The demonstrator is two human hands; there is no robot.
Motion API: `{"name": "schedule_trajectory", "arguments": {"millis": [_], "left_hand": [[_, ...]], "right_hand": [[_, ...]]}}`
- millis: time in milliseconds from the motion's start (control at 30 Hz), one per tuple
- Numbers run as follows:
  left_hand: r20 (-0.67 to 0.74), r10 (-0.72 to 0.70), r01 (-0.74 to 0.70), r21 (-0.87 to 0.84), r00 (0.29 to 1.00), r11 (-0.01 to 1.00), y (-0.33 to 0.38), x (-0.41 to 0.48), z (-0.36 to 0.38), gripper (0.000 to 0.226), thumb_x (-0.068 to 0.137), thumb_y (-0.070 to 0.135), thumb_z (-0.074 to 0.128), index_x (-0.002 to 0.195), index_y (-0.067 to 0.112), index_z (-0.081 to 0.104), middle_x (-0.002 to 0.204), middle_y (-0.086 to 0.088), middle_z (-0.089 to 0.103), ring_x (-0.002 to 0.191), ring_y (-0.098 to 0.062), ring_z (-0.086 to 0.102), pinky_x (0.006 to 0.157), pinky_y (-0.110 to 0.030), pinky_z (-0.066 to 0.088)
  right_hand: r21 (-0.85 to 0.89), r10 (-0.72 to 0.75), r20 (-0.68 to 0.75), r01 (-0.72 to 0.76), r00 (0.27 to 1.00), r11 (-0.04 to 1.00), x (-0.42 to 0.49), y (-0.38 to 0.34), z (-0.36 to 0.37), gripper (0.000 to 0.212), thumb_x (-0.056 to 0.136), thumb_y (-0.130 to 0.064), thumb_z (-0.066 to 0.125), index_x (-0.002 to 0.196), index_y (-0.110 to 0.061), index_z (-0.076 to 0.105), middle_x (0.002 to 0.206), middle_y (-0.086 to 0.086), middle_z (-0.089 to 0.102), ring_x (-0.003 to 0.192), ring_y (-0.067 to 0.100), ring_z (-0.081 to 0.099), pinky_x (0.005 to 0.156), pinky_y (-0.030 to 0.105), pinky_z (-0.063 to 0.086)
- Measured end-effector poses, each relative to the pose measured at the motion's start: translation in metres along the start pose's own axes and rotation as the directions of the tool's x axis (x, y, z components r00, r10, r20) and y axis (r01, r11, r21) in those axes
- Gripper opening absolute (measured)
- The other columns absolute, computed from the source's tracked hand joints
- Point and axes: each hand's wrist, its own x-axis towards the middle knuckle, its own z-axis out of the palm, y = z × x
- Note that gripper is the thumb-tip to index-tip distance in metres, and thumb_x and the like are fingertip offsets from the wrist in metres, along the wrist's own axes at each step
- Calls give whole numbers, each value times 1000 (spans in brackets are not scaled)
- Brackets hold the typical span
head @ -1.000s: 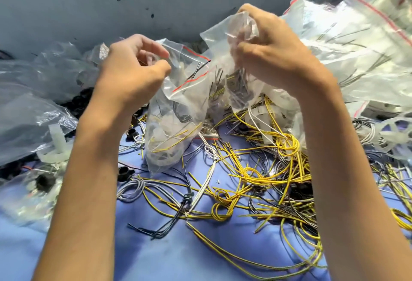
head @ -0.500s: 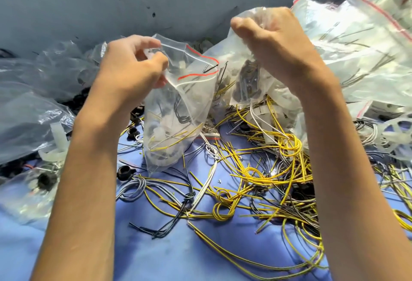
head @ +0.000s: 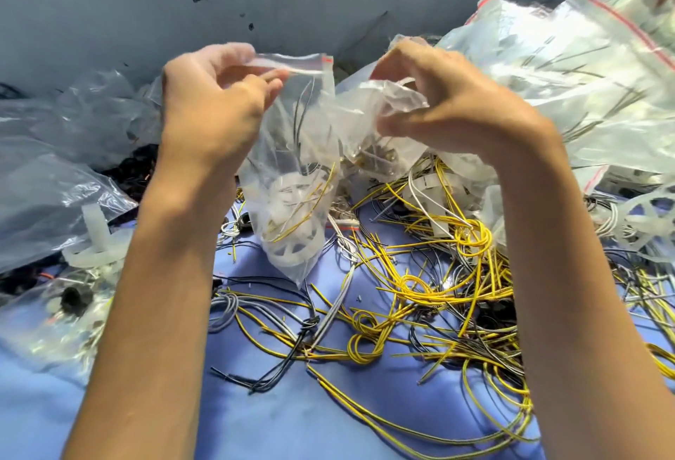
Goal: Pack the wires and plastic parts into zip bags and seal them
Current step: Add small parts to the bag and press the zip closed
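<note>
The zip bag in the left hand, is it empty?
No: the zip bag pinched at its top by the left hand already holds a white plastic wheel-like part and some thin wires.

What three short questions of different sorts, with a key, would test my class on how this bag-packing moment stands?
1. True or false: the left hand pinches the top strip of a zip bag that hangs clear of the blue table cover.
2. What lies inside that bag? A) only black rings B) a white plastic wheel-like part and thin wires C) nothing
3. Fill in: the right hand grips a crumpled piece of clear ____.

Key
1. True; the bag's lower corner hangs above the cover.
2. B; the white part sits low in the bag, with yellow and dark wires.
3. Plastic; whether it belongs to a second bag cannot be told.
</note>
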Motion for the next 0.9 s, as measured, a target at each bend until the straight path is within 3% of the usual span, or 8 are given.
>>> {"name": "schedule_trajectory", "arguments": {"millis": [100,200,333,400,467,633,800,900], "left_hand": [[66,75,-88,229,995,969,-5,0,-6,19,89,-2,51,90,12,64,81,-2,66,70,-2,67,75,-18,53],[87,214,-226,541,973,810,-10,1,-11,22,80,13,51,81,28,67,79,6,67,73,-8,65,78,-27,53],[125,309,-300,723,943,622,-15,4,-13,14,83,26,64,95,33,68,102,1,44,106,-24,50,98,-8,26],[177,341,-355,731,923,582,-16,5,-15,13,81,30,69,94,28,69,110,-2,43,116,-23,44,92,1,14],[272,324,-419,678,906,603,-14,5,-18,12,81,29,71,92,25,68,117,-1,54,114,-18,48,91,-9,26],[311,295,-428,604,903,672,-16,3,-19,23,87,42,62,87,19,64,89,1,66,77,-18,53,69,-27,36],[125,426,-411,599,896,687,-16,7,-23,31,87,47,59,84,17,67,66,1,57,61,-12,48,63,-27,38],[30,495,-416,586,869,695,-13,6,-24,35,87,49,57,85,16,69,65,5,56,59,-7,47,63,-26,39]], "right_hand": [[-53,-14,-84,10,996,999,4,1,0,14,91,-22,59,86,-9,59,75,3,53,72,10,46,56,18,36],[52,43,-96,-38,994,998,8,1,2,25,98,-29,46,101,-5,55,97,10,62,90,27,61,77,32,47],[155,88,-105,-71,991,985,9,-1,4,44,102,-41,32,110,-3,51,105,18,62,92,35,60,84,45,49],[149,86,-112,-69,990,986,8,-2,4,52,100,-49,30,114,-4,52,109,15,60,97,29,56,86,39,45],[129,93,-115,-78,989,989,7,0,3,57,95,-59,36,115,-7,48,104,8,57,91,22,51,73,27,36],[97,102,-78,-94,992,991,3,-3,2,74,65,-53,79,94,-14,23,78,-6,47,68,-4,42,51,3,35],[239,129,-268,-64,955,969,7,-2,1,71,64,-17,83,96,-14,19,79,-13,43,67,-3,46,58,8,43],[339,119,-322,-3,939,941,7,-5,-1,62,66,-14,77,98,-15,24,84,-6,56,71,9,59,74,32,54]]}}
